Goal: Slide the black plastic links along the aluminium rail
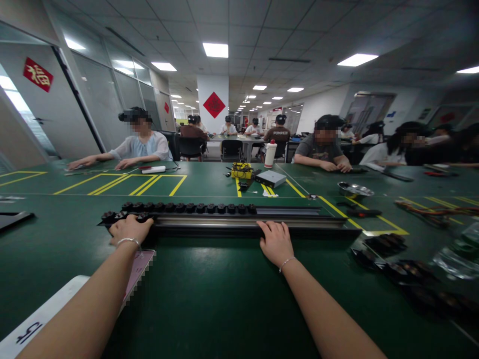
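Note:
Long black track rails [224, 223] lie side by side across the green table in front of me. A row of round black socket modules [190, 207] sits along the rear rail, and a few more stand at the left end of the nearer one. My left hand [130, 230] is closed over the left end of the front rail, beside those modules; its fingertips are partly hidden. Farther right, my right hand [277, 243] curls its fingers over the near edge of the same rail, with the thumb on the front side.
Black modules [415, 271] and a clear plastic bottle [462, 252] lie at the right. A metal bowl [355, 189], grey box [271, 178], yellow object with cables [241, 170] and white bottle [270, 153] stand farther back. A phone [140, 269] lies under my left forearm. Co-workers sit opposite.

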The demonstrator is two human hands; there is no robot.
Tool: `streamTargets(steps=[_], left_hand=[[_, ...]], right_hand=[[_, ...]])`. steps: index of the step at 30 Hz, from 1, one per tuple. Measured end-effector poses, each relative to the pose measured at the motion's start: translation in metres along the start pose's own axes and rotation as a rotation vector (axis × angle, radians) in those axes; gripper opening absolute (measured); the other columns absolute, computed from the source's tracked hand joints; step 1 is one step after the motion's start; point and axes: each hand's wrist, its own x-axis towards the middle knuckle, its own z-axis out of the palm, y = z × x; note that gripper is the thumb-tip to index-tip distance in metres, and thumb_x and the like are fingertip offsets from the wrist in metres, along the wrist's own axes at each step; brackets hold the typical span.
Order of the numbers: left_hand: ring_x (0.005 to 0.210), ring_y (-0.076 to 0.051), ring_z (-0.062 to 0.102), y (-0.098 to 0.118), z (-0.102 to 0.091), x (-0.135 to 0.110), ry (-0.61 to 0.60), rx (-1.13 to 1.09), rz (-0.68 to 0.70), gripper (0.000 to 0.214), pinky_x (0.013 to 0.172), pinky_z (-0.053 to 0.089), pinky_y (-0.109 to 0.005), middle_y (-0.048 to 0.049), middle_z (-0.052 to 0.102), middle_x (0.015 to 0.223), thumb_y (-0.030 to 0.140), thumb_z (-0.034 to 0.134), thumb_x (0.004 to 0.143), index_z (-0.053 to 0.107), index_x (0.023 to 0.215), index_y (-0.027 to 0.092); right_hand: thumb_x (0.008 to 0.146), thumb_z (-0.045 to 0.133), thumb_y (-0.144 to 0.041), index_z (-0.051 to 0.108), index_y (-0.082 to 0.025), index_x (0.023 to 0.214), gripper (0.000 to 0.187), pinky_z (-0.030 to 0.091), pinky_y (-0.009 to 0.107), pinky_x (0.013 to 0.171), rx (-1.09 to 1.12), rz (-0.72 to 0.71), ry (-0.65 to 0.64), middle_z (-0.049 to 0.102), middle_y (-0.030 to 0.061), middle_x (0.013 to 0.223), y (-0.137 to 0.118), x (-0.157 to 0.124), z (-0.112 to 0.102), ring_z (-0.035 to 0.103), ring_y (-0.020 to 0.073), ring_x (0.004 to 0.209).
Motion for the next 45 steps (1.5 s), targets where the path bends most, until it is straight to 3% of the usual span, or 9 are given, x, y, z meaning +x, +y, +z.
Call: streamTargets(steps=[3, 7, 23, 45], left_hand=[[0.121, -0.040, 0.029, 0.0023, 0.0026, -0.0005, 0.058, 0.020, -0.109, 0.070, 0.084, 0.036, -0.057, -0.0246, 0.038, 0.127, 0.061, 0.039, 0.064, 0.045, 0.116, 0.014], [0.122, -0.037, 0.029, 0.0045, 0.0049, -0.0015, 0.081, 0.025, -0.144, 0.071, 0.086, 0.036, -0.055, -0.0221, 0.038, 0.129, 0.062, 0.040, 0.064, 0.045, 0.116, 0.015], [0.122, -0.035, 0.028, 0.0065, 0.0051, -0.0040, 0.085, 0.024, -0.146, 0.074, 0.089, 0.035, -0.054, -0.0220, 0.037, 0.129, 0.061, 0.040, 0.064, 0.044, 0.118, 0.011], [0.122, -0.037, 0.027, 0.0026, 0.0066, -0.0001, 0.067, 0.043, -0.120, 0.072, 0.085, 0.036, -0.056, -0.0205, 0.037, 0.131, 0.066, 0.037, 0.065, 0.047, 0.117, 0.017]], right_hand=[[0.075, 0.049, -0.022, 0.049, -0.028, 0.120, 0.045, 0.014, 0.041, 0.101, -0.005, 0.003, 0.000, 0.054, 0.0047, 0.109, 0.0003, 0.0001, 0.0005, 0.043, 0.0202, 0.102], [0.075, 0.049, -0.023, 0.049, -0.028, 0.120, 0.045, 0.015, 0.041, 0.100, -0.008, -0.001, 0.001, 0.054, 0.0049, 0.109, 0.0006, 0.0004, 0.0014, 0.043, 0.0205, 0.103], [0.075, 0.050, -0.023, 0.048, -0.028, 0.120, 0.046, 0.014, 0.040, 0.101, -0.022, 0.005, -0.011, 0.054, 0.0045, 0.109, 0.0003, 0.0005, 0.0000, 0.043, 0.0199, 0.102], [0.075, 0.049, -0.022, 0.048, -0.028, 0.120, 0.046, 0.014, 0.040, 0.101, -0.016, 0.008, 0.003, 0.054, 0.0044, 0.109, 0.0004, 0.0000, 0.0019, 0.043, 0.0199, 0.102]])
